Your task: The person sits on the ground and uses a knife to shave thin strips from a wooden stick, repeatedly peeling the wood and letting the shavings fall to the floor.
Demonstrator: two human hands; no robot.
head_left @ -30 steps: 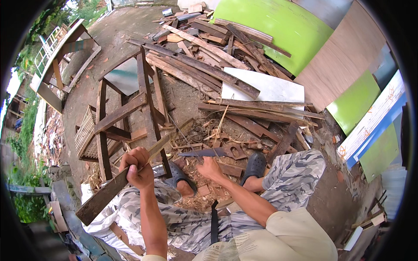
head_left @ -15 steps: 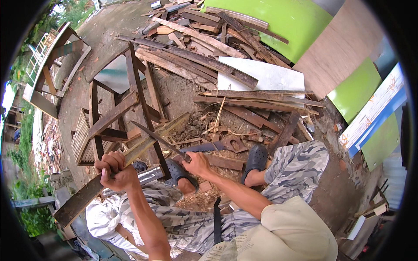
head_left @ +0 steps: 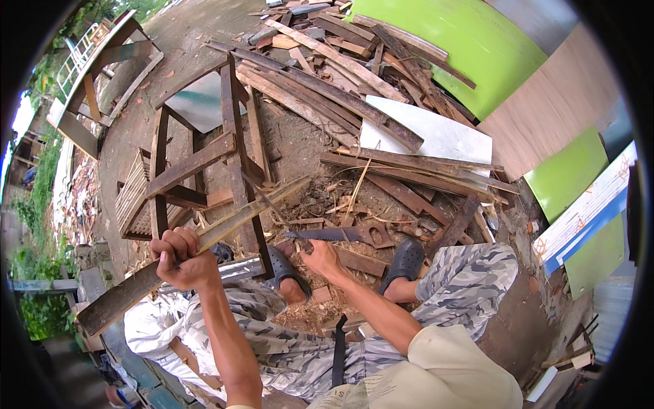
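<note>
The left hand (head_left: pixel 182 258) is closing its fingers firmly around a wooden strip (head_left: pixel 221 229), which is slanting above the ground (head_left: pixel 291 153), its dark near end reaching out past the left knee and its paler far end pointing away over the chips between the shoes and the planks. The right hand (head_left: pixel 321 259) is curling tightly around the near end of a slim dark blade (head_left: pixel 278 213), whose blurred length is crossing the strip; whether the two are touching cannot be told. Brown earth is showing between the wooden frame (head_left: pixel 194 165) and the stacked planks (head_left: pixel 409 165), while the frame's near leg is crowding the strip from behind. A handsaw (head_left: pixel 340 234) with a toothed, bluish blade and a wooden handle is lying on the ground just beyond the right hand, near the right shoe (head_left: pixel 405 259), a dark perforated clog. Rough, splintery brown planks are overlapping a smooth white board (head_left: pixel 443 133), and a glossy green panel (head_left: pixel 470 58) is bordering the scrap heap (head_left: pixel 340 58). Crumpled white sacking (head_left: pixel 146 330) is bunching by the left knee, its contents hidden.
</note>
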